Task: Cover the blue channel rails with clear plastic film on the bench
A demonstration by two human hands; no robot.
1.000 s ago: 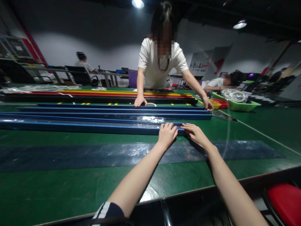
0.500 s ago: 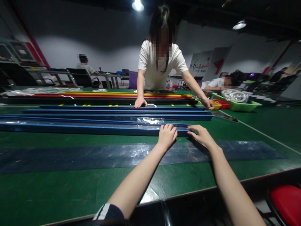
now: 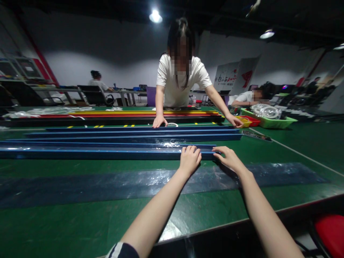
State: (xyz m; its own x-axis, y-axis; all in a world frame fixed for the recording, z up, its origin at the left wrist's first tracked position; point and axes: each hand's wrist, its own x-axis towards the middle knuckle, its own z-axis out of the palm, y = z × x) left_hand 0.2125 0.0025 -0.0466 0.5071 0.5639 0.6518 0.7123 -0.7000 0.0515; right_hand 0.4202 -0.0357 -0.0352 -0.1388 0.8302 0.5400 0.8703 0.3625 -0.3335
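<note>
A long blue channel strip [image 3: 107, 154] lies across the green table, its right end between my hands. My left hand [image 3: 190, 159] rests on the strip near that end, fingers curled over its near wall. At the end itself is my right hand [image 3: 228, 157], thumb and fingers apart, their tips touching or very close to the strip. Further off lie more blue channel strips [image 3: 134, 136], side by side. A flat, dark transparent sheet [image 3: 107, 185] stretches along the table beneath my forearms.
Opposite me a co-worker [image 3: 178, 79] leans over with both hands by the far blue strips. Yellow, red and black strips [image 3: 120, 119] lie beyond. At the right stand a green basket [image 3: 279, 123] with coiled white material and small bins. A red stool [image 3: 330, 233] is below the table edge.
The view has tilted up slightly, so most things sit lower in the picture. My hands keep their places at the end of the strip, and the co-worker's hands have barely moved.
</note>
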